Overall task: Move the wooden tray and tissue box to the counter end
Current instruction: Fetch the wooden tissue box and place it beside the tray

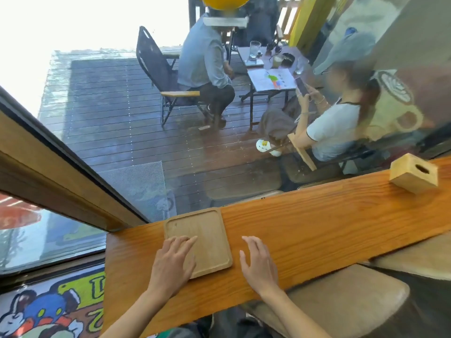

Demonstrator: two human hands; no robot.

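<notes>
Under the fingers of the left hand (174,261) lies the wooden tray (198,241), flat on the counter (317,220) close to its left end. This hand rests palm down on the tray's near left part, fingers loosely spread and not pinching; probably it presses to slide or steady the tray. Just beside the tray's right edge, the right hand (258,263) hovers or rests on the bare wood, fingers spread and slightly curled, holding nothing. Far beyond its fingertips, well apart, the tissue box (413,173) stands tilted to the view, untouched.
</notes>
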